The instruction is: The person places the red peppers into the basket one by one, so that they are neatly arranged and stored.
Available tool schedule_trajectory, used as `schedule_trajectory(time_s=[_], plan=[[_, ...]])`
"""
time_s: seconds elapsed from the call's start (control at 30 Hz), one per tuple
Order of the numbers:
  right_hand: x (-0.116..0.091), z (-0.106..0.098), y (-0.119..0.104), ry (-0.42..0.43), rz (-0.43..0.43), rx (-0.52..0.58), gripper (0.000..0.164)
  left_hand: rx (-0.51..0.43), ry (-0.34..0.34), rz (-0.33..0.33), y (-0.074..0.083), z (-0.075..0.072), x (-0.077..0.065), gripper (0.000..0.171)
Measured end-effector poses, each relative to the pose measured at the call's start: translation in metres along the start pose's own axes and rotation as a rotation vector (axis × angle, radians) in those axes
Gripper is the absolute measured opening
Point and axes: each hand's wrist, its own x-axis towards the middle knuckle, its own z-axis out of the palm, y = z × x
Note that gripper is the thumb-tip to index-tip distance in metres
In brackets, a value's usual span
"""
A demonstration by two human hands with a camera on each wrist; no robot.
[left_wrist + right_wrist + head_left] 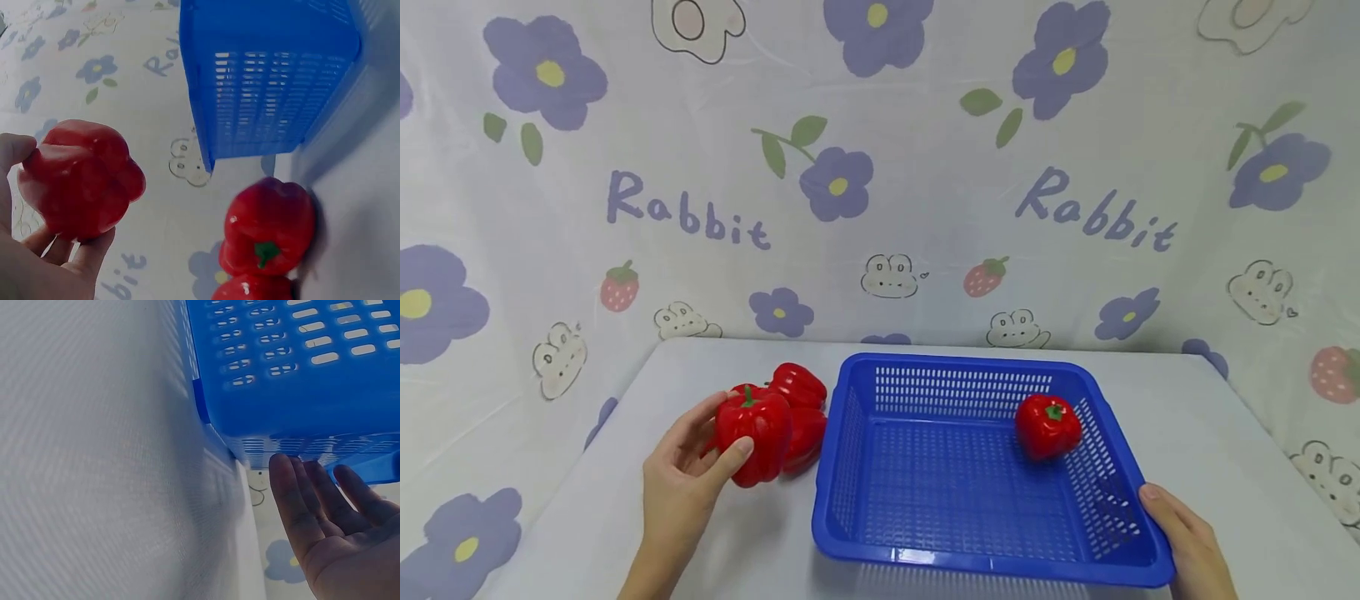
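Pinched red bell pepper (pixel 758 433) in left hand (pixel 685 483); touched blue basket (pixel 1000 566) at right with straight-fingered right hand (pixel 1185 537); likely needed steady bracing.

White tabletop (pixel 1198 442), blue basket (pixel 958 496), red peppers (pixel 799 386) beside it

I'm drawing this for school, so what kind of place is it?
Perhaps a small play or filming corner: a white table, a backdrop printed with flowers and rabbits behind it, and a blue basket with one shiny red pepper inside.
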Motion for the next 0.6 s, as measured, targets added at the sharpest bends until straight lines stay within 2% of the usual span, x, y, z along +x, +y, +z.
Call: schedule_trajectory(time_s=[0.17, 0.23, 0.3, 0.37, 0.5, 0.6], plan=[[-0.001, 0.0, 0.0, 0.002, -0.013, 0.02, 0.031, -0.101, -0.113, 0.111, 0.011, 0.011, 0.007, 0.058], [-0.002, 0.0, -0.001, 0.002, -0.013, 0.014, 0.033, -0.131, -0.165, 0.125, 0.015, 0.017, 0.009, 0.059], [-0.002, 0.001, -0.001, 0.002, -0.021, 0.027, 0.021, -0.147, -0.205, 0.127, 0.018, 0.024, 0.01, 0.059], [-0.003, 0.001, -0.001, 0.0, -0.026, 0.044, 0.012, -0.149, -0.245, 0.124, 0.019, 0.032, 0.01, 0.06], [-0.002, 0.002, -0.001, 0.002, -0.037, 0.057, 0.011, -0.139, -0.313, 0.116, 0.018, 0.05, 0.011, 0.06], [-0.002, 0.002, -0.001, 0.003, -0.049, 0.055, 0.011, -0.074, -0.359, 0.131, 0.019, 0.065, 0.009, 0.061]])
